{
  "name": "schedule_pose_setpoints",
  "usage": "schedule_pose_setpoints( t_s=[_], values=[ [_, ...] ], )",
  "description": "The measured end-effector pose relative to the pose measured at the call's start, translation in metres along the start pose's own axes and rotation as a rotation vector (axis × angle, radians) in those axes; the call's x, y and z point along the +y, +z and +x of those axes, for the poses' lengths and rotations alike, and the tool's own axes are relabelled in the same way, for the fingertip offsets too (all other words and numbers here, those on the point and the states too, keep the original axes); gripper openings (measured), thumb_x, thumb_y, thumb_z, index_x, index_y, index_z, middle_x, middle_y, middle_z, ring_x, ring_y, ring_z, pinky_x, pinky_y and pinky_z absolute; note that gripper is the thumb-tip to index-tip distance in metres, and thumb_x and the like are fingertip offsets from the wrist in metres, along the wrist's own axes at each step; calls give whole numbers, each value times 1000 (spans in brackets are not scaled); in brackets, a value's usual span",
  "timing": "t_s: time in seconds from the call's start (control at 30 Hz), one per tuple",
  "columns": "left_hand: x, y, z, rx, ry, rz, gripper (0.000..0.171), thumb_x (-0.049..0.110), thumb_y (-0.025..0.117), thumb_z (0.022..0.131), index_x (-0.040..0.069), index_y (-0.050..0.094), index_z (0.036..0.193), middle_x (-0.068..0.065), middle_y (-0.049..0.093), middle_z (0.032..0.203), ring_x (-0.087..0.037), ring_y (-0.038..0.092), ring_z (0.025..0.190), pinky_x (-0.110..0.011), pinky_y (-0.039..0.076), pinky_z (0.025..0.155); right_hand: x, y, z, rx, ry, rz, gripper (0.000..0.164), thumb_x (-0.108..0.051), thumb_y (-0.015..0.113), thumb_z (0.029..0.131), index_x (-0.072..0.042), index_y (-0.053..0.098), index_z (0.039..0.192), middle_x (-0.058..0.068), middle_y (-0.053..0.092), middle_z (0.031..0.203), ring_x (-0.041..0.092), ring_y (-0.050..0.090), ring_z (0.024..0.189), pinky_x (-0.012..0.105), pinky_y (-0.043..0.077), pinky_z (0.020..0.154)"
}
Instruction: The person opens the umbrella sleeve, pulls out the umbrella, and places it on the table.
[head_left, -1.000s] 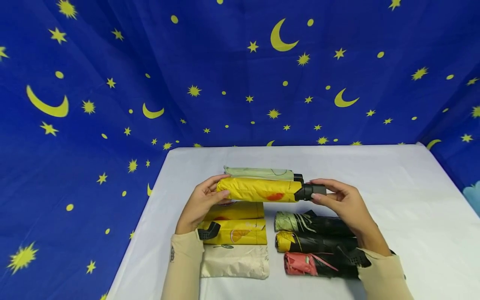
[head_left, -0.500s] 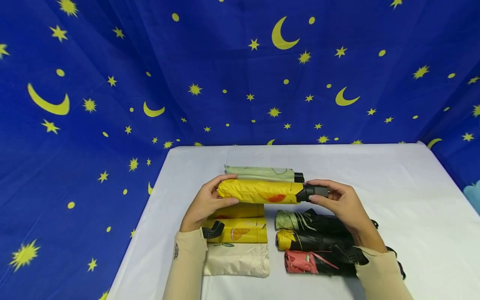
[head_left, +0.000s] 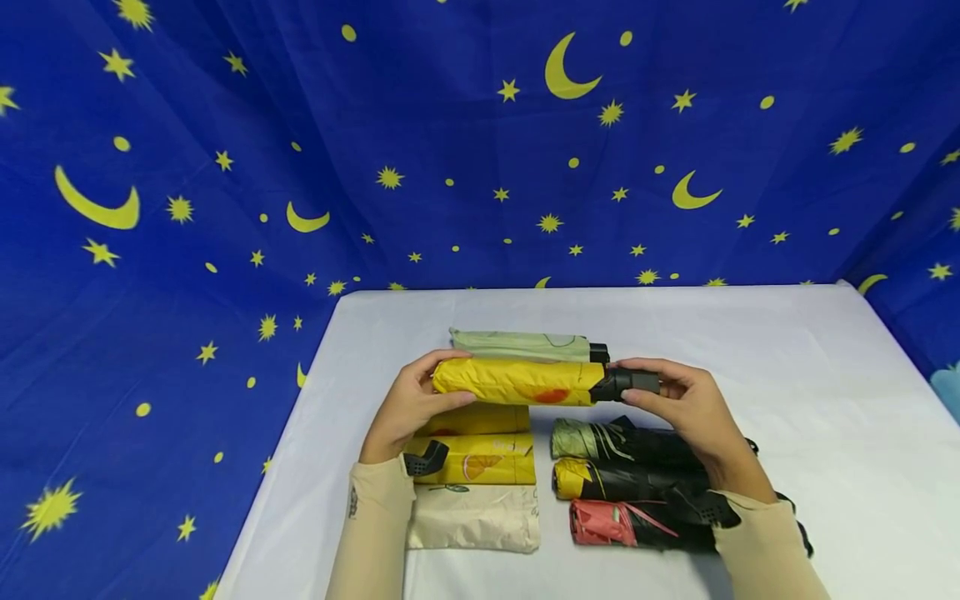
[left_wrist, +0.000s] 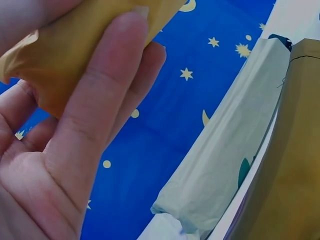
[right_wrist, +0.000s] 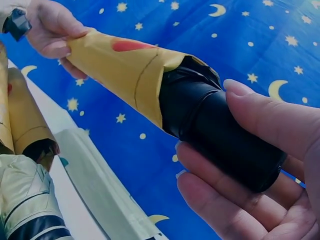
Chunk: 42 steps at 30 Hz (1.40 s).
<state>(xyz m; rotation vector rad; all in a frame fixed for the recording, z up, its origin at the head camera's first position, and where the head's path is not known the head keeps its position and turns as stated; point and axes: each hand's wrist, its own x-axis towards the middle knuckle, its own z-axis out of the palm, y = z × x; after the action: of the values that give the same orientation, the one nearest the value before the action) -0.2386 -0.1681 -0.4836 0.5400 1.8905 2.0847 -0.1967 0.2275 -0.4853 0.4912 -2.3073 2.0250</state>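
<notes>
The blue star-and-moon curtain [head_left: 187, 250] borders the left edge of the white tablecloth [head_left: 862, 400], and a strip of cloth separates that edge from the left forearm. The left hand [head_left: 405, 408] wraps thumb and fingers round the closed end of a yellow-sleeved folding umbrella [head_left: 517, 381], parted only by its thickness. Raised crosswise over the table, it partly overlaps a yellow sleeve [head_left: 487, 419]; nearer lie an orange-slice sleeve [head_left: 517, 468] and a cream sleeve [head_left: 476, 521]. Just beyond is a pale green sleeve [head_left: 517, 345], with white cloth between it and the far edge. A narrow lane of cloth divides the sleeves from the green-and-black umbrella [head_left: 637, 446], yellow-and-black umbrella [head_left: 637, 483] and red-and-black umbrella [head_left: 603, 523]. The right hand [head_left: 693, 408] pinches the black handle [head_left: 626, 385] between thumb and bent fingers; a broad stretch of cloth reaches from there to the right edge.
</notes>
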Motion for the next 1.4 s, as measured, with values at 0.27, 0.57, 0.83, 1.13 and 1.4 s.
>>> schedule_pose_setpoints(
  t_s=[0.27, 0.57, 0.83, 1.13, 1.4],
  values=[
    [0, -2, -2, 10, 19, -14, 60, 4, 81, 88, 2, 56, 142, -22, 53, 132, -31, 63, 106, -40, 60, 85, -3, -4, -1, 24, 4, 68, 38, 4, 73, 93, 7, 65, 130, 8, 70, 125, 8, 64, 75, 26, 60, 73],
    [-3, -9, -6, 44, 18, -39, 54, 0, 77, 90, -1, 57, 140, -24, 55, 127, -33, 66, 103, -53, 58, 88, -3, -13, -7, 30, 11, 176, 38, 8, 69, 93, 11, 62, 131, 10, 70, 126, 11, 69, 88, 26, 60, 76],
    [-2, -17, -9, 78, 39, 6, 48, 1, 76, 92, 2, 61, 137, -22, 57, 124, -30, 66, 104, -50, 58, 89, -3, -18, -6, 40, -6, 211, 37, 12, 67, 93, 12, 61, 130, 11, 71, 125, 14, 71, 93, 29, 60, 76],
    [0, -20, -12, 101, 31, 26, 47, 4, 78, 91, 1, 62, 136, -22, 60, 122, -29, 68, 103, -49, 59, 88, -2, -20, -6, 41, -18, 228, 37, 13, 66, 93, 14, 60, 130, 11, 71, 126, 16, 72, 98, 29, 61, 76],
    [3, -23, -13, 135, 30, 39, 48, 5, 79, 90, 2, 63, 135, -22, 62, 122, -28, 68, 103, -42, 60, 85, -2, -22, -5, 41, -51, 217, 37, 14, 65, 93, 15, 59, 130, 11, 71, 125, 16, 72, 97, 30, 61, 77]
  ],
)
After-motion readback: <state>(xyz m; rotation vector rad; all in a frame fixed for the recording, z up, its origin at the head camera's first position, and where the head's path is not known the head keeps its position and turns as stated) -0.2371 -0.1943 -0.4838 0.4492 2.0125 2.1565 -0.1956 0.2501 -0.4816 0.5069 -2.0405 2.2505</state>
